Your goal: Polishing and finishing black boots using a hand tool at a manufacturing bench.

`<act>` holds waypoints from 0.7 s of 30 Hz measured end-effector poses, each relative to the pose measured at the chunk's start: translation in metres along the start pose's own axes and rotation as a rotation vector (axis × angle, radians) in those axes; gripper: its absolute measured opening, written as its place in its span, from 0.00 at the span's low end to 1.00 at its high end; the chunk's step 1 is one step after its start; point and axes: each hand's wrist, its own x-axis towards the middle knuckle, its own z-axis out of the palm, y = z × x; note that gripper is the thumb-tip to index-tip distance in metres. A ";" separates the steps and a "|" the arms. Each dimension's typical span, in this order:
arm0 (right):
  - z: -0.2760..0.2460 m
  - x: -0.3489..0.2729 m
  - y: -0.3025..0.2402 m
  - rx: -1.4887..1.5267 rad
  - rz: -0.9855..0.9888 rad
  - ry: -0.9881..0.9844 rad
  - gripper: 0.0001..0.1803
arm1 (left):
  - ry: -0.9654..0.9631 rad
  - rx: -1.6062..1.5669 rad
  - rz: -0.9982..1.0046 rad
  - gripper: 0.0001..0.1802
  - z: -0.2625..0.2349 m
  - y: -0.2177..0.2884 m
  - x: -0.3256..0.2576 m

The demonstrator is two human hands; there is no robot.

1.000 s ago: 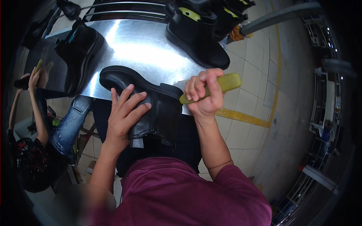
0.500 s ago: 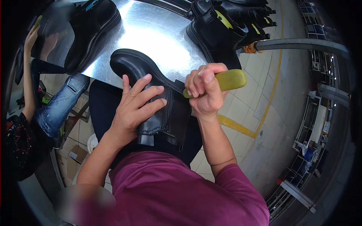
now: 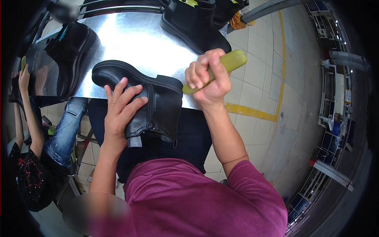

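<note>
A black ankle boot [image 3: 164, 104] lies on its side, toe to the left, partly on the shiny metal table and partly over my lap. My left hand [image 3: 120, 112] holds it, fingers spread across the instep and shaft side; the thumb is hidden. A grey piece [image 3: 135, 141] pokes out of the shaft opening, beside a small pull loop. In my right hand [image 3: 209, 79] a smooth yellow-green bar [image 3: 233, 61] with rounded ends is gripped in a fist. The bar's lower end is close to the boot's heel; I cannot tell whether they touch.
Beyond my hands runs the metal table [image 3: 130, 43]. Another black boot [image 3: 75, 55] lies at its left, and more boots [image 3: 185, 23] stand at the far right. A co-worker's arm [image 3: 29, 106] reaches in at the left. A grey pipe [image 3: 268, 10] crosses the tiled floor side.
The view has shifted. The boot now lies more level, its heel swung up toward the table. My right hand has lifted with the bar, and the left stays on the boot.
</note>
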 end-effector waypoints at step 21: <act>0.097 0.042 0.053 -0.589 0.567 -0.024 0.14 | 0.008 -0.147 0.099 0.19 0.004 -0.012 -0.018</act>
